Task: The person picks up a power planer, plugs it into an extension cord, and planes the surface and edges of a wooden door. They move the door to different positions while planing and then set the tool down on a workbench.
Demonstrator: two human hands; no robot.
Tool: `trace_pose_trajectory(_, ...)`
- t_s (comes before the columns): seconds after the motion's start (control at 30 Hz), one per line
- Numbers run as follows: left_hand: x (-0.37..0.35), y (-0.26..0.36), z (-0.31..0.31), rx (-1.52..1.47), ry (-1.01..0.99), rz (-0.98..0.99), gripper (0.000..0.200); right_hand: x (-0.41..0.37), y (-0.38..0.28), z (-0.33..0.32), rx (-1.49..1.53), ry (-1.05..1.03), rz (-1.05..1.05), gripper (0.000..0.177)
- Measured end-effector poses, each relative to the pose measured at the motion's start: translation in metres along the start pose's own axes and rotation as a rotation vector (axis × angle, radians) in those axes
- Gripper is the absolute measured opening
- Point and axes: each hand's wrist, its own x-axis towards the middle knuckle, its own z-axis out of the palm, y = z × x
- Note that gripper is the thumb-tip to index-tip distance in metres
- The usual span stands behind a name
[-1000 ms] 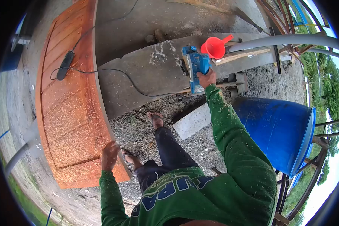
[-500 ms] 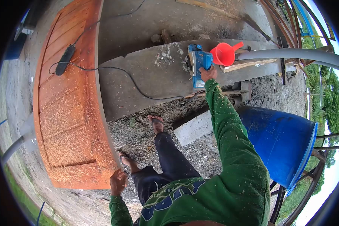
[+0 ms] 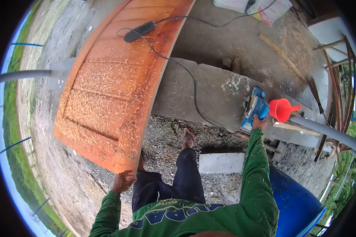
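Note:
My right hand [image 3: 260, 123] is closed around the handle of a blue electric planer [image 3: 256, 108], which rests on its side on the concrete ledge. A black power cord [image 3: 194, 89] loops from it across to the orange-brown wooden door [image 3: 103, 94]. Wood shavings cover the door's panelled face. My left hand [image 3: 124, 181] grips the door's near corner with bent fingers; the fingertips are partly hidden. A black extension socket [image 3: 139, 32] lies on the door's upper part.
Beside the planer sits a red plastic dipper [image 3: 281, 110], near a grey pipe [image 3: 330, 134]. A blue drum [image 3: 294, 201] stands at my right. A pale block [image 3: 221, 163] lies on the gravel before my feet. Sacks [image 3: 269, 10] are at the top.
My view has swung left, so the door and planer appear farther right. Both hands keep their places, the right on the planer and the left at the door's corner.

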Motion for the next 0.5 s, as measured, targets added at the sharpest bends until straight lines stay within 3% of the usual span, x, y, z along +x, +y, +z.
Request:
trace_pose_trajectory(0.1, -0.018, 0.005, -0.013, -0.093, 0.034, -0.079, 0.059, -0.001, 0.028, 0.01, 0.034, -0.083, 0.079, 0.049)
trace_pose_trajectory(0.13, -0.015, -0.033, -0.011, -0.115, 0.033, -0.077, 0.056, 0.004, 0.047, 0.019, 0.029, -0.123, 0.101, 0.054)
trace_pose_trajectory(0.2, -0.02, -0.052, -0.02, -0.218, 0.049, -0.078, 0.055, 0.009, 0.067, 0.03, -0.071, -0.018, 0.099, 0.064)
trace_pose_trajectory(0.33, -0.032, -0.111, -0.044, -0.309, 0.081, -0.055, 0.051, -0.015, 0.002, 0.011, -0.381, 0.029, 0.239, 0.082)
trace_pose_trajectory(0.43, -0.048, -0.133, -0.091, -0.221, 0.182, 0.044, 0.046, -0.054, -0.041, 0.008, -0.586, -0.073, 0.074, 0.083)
trace_pose_trajectory(0.5, -0.03, -0.2, -0.124, -0.313, 0.264, 0.017, 0.043, -0.137, -0.123, 0.007, -0.385, -0.114, 0.02, 0.076)
